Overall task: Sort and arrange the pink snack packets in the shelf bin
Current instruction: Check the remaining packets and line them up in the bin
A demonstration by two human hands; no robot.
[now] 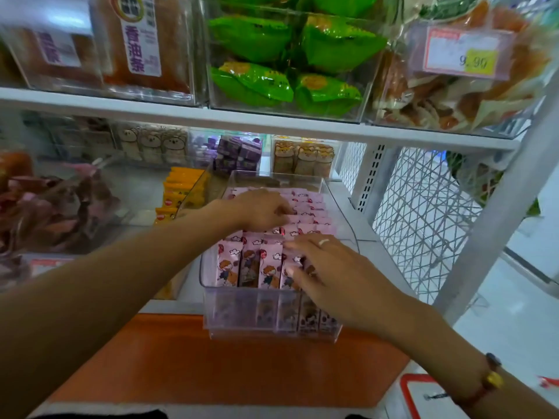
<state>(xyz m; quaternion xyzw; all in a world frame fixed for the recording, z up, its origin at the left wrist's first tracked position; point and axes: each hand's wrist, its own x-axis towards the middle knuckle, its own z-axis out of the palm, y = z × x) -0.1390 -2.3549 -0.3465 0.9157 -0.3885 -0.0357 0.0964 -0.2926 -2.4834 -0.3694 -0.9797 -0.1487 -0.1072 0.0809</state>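
Pink packets (266, 267) fill clear bin (272, 322), both hands flat atop, left hand (260, 211) seemingly relaxed, right hand (335, 273) near front rim

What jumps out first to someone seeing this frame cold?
Both hands in the clear bin at centre: the left hand lies on the rear pink snack packets, the right hand, wearing a ring, touches the upright front row. Next, the bright green packets in the bin on the shelf above, and the 9.90 price tag at upper right.
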